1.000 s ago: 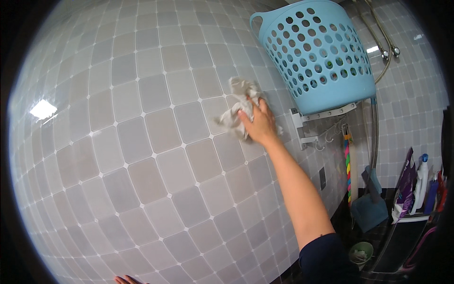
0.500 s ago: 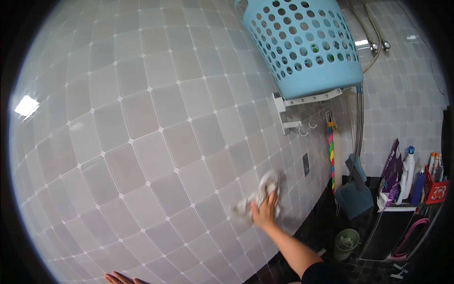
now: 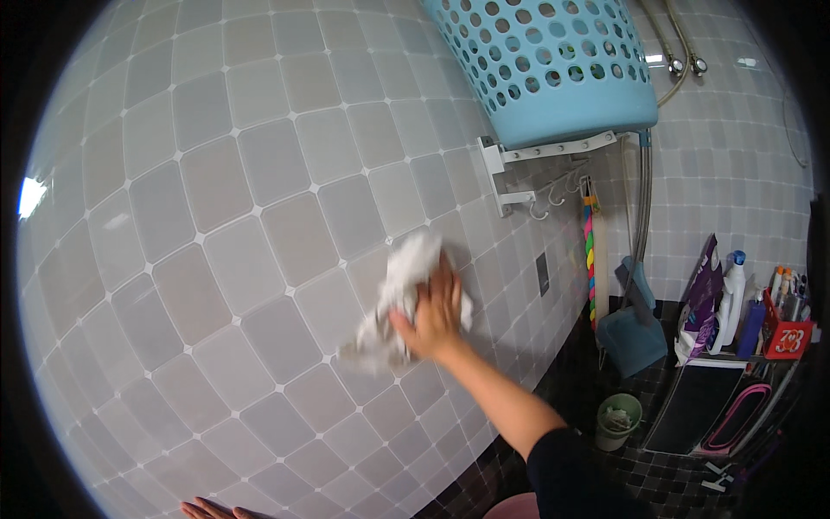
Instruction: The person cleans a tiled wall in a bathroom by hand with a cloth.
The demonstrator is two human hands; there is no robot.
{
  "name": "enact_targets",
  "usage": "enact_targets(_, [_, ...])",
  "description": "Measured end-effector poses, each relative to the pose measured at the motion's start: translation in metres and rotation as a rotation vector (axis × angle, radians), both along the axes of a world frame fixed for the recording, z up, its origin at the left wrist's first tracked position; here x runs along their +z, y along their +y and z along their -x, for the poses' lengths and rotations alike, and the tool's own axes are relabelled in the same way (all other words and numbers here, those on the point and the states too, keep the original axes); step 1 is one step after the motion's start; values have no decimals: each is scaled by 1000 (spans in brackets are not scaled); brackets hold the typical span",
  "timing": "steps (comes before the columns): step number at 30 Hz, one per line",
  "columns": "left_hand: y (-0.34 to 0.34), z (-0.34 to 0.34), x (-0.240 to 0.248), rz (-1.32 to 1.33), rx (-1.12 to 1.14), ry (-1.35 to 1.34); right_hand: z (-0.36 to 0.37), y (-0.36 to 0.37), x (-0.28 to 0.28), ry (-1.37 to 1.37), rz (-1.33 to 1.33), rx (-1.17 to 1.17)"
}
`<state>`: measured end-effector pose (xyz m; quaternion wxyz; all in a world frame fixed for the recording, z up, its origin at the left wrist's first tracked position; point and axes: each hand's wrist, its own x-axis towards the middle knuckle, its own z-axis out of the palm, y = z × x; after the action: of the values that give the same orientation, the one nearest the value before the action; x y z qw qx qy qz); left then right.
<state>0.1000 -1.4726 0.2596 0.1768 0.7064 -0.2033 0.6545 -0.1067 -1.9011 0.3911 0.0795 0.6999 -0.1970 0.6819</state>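
My right hand presses a crumpled white cloth against the tiled wall. Its fingers lie over the cloth, and one loose end trails down to the left, slightly blurred. At the bottom left edge, only the fingers of my left hand show, stretched out against the lower wall with nothing in them. The rest of that hand is cut off by the picture's edge.
A light blue laundry basket sits on a white wall rack with hooks. Beyond are a blue dustpan, a green bin, cleaning bottles and a red box. Part of a pink basin shows below my arm.
My right hand has moved the cloth up and to the left along the tiles. The view has shifted a little, and the pink basin shows more. My left hand remains at the lower edge.
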Motion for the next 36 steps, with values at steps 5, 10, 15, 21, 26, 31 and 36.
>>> enact_targets(5, [-3,1,1,10,6,-10,32,-68,119,-7,-83,-20])
enact_targets(10, [2,3,0,6,33,6,61,-113,144,-66,-246,24])
enact_targets(15, [1,-1,-3,17,17,9,69,-135,80,-117,-243,74])
enact_targets(21, [1,1,-3,22,20,47,61,-139,-48,-155,-340,42])
enact_targets(26, [-4,-1,-5,22,23,72,53,-113,-176,-257,-571,-33])
enact_targets(31, [6,1,-2,-2,60,90,-13,-7,-286,-147,-727,59])
enact_targets(36, [-4,-6,-5,-2,57,-12,-69,124,-385,165,-569,194])
